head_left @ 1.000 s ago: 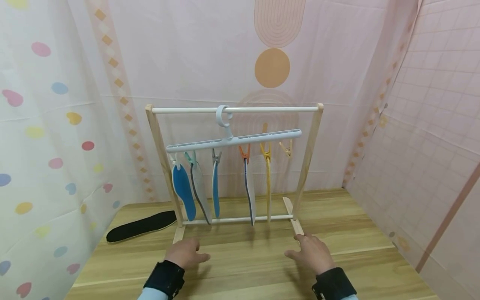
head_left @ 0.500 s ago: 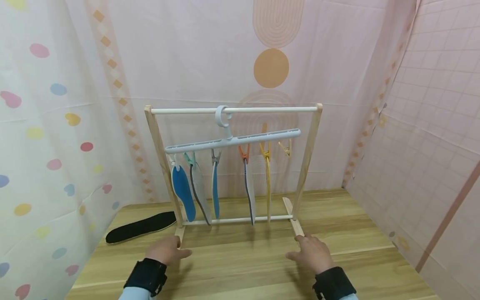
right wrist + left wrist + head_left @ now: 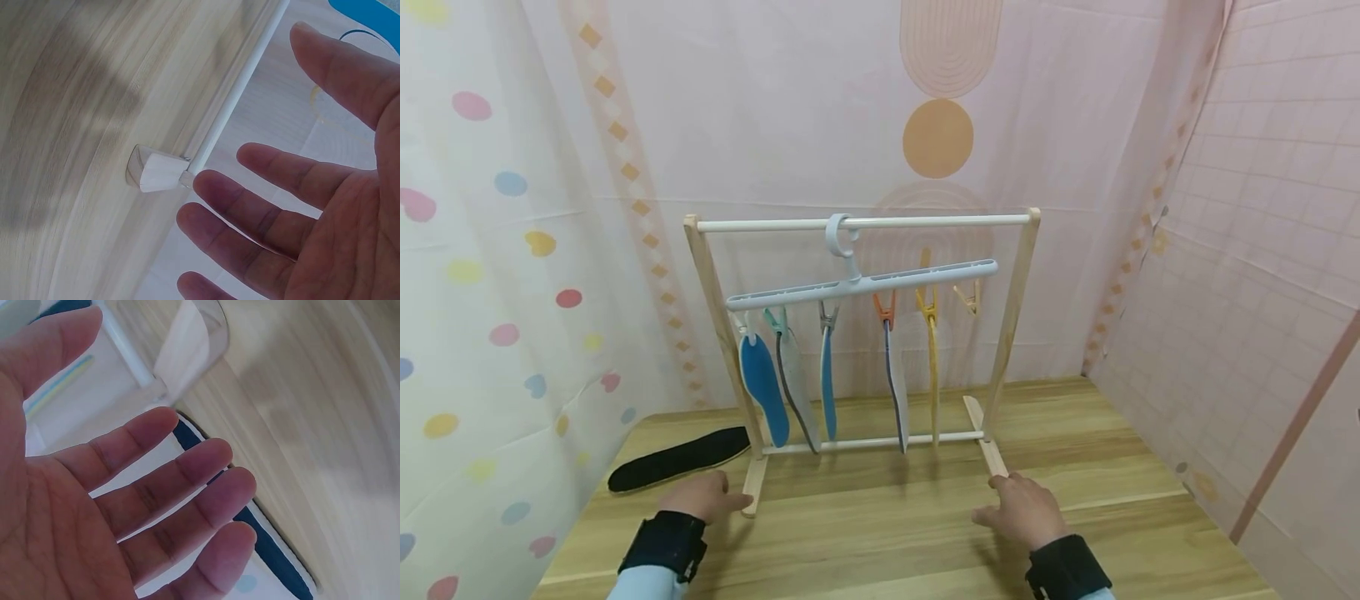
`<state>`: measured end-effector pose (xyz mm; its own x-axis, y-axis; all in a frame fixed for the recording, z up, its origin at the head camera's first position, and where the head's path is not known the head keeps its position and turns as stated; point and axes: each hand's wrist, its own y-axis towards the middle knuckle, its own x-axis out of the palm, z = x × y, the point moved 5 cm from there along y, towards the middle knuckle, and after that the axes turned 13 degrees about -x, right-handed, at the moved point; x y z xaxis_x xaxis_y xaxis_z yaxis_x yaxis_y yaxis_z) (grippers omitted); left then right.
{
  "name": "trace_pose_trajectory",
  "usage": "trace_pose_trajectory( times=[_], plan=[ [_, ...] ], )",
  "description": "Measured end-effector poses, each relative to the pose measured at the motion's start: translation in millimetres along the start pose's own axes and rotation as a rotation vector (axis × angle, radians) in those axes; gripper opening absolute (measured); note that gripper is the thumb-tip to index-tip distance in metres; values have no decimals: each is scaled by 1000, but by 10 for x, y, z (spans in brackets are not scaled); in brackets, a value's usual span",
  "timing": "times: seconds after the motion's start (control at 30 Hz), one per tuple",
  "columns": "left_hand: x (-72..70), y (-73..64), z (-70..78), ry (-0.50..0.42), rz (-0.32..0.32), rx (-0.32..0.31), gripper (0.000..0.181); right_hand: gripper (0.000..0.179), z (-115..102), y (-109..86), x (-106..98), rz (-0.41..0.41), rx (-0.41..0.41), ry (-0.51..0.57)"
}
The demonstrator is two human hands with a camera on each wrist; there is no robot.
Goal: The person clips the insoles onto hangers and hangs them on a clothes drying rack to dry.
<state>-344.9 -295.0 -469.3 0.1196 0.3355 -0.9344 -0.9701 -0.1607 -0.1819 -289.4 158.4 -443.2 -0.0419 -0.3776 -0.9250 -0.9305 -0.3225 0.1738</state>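
Observation:
My left hand (image 3: 698, 497) is held over the table just in front of a black insole (image 3: 679, 460), its fingers spread and nothing in them. In the left wrist view the dark insole (image 3: 275, 555) lies beyond the fingertips. My right hand (image 3: 1024, 510) hovers by the right foot (image 3: 994, 458) of a small wooden rack, fingers loosely spread and holding nothing. From the rack's top bar (image 3: 940, 222) hangs a tilted pale blue hanger (image 3: 857, 286). Its clips carry several insoles, among them a blue insole (image 3: 763, 390) at the left. A beige clip (image 3: 970, 297) at the right end holds nothing.
The rack's left foot (image 3: 754, 486) points toward me beside the left hand. A white lower bar (image 3: 865, 443) joins the rack's sides. Patterned curtains (image 3: 940, 83) close off the back and both sides of the wooden table (image 3: 865, 542).
My left hand has moved left, from in front of the rack's left foot to near the black insole. My right hand has stayed almost in place. The head view has shifted slightly.

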Motion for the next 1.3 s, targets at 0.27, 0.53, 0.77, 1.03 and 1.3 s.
trace_pose_trajectory(
  times=[0.27, 0.53, 0.77, 1.03, 1.3],
  plan=[
    [-62, 94, -110, 21, -38, -59, 44, 55, -3, -12, -9, 9, 8, -16],
    [-126, 266, -211, 76, -15, -118, 50, 55, 14, -20, 4, 3, 11, -1],
    [-174, 432, -307, 102, -15, -163, 60, 55, 34, -9, 19, 4, 10, -6],
    [-217, 568, -373, 105, -20, -172, 68, 52, 53, -18, 32, -2, 20, -24],
    [-220, 709, -474, 110, -36, -169, 78, 52, 66, -22, 29, -10, 21, -27]
  ],
)
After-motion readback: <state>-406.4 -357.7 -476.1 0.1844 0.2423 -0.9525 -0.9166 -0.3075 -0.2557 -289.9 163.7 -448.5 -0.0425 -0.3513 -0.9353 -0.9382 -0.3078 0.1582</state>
